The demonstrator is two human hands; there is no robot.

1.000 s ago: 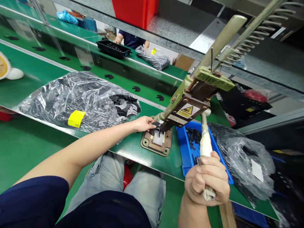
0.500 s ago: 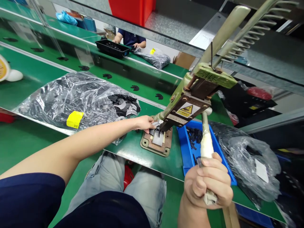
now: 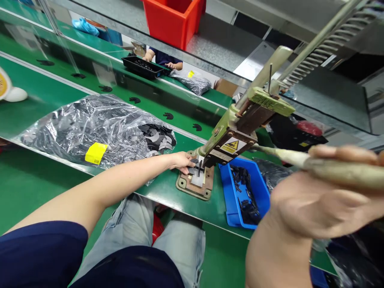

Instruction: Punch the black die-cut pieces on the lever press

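Observation:
My left hand (image 3: 182, 161) is closed on a dark curved flat piece (image 3: 192, 166) at the base plate (image 3: 195, 187) of a green hand press (image 3: 231, 136). The piece lies partly under the press head, and its far end is hidden there. My right hand (image 3: 327, 200), blurred, is wrapped round the taped lever (image 3: 288, 156) of the press, which now stands out to the right. To the left of my left hand, an open clear plastic bag (image 3: 90, 124) holds many dark and grey curved pieces (image 3: 159, 138).
A blue bin (image 3: 226, 200) with small black parts stands right of the press. Behind runs a green conveyor with spaced black pieces (image 3: 168, 116). Across it, a co-worker's hands (image 3: 172, 66) are near a black tray (image 3: 141, 74). A red bin (image 3: 177, 24) sits on the overhead shelf.
My right hand has swung the lever up and to the right. My left hand stays at the press base with the piece. The pieces on the conveyor have shifted slightly left.

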